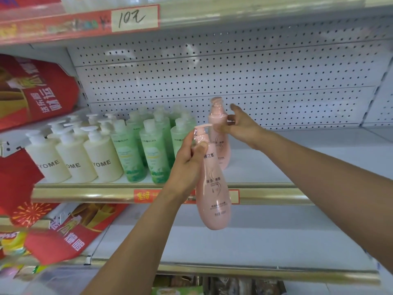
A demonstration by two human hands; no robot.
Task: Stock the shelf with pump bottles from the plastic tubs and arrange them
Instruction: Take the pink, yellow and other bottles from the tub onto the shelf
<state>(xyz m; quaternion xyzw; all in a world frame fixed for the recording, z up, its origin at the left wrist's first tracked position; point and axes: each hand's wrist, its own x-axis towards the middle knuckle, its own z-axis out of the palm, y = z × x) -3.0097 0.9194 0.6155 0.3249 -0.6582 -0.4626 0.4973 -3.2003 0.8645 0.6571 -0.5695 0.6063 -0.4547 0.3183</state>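
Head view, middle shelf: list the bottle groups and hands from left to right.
Cream YOME bottles → green SHIROIRUKA bottles → left hand gripping a pink pump bottle → right hand on the pink pump bottle standing on the shelf.

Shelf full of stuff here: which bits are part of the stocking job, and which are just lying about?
Part of the job:
- pink bottle in the left hand
- pink bottle on the shelf, held by the right hand
- left hand
- shelf

Just there:
- green bottles
- cream bottles
- red banners
- price tag
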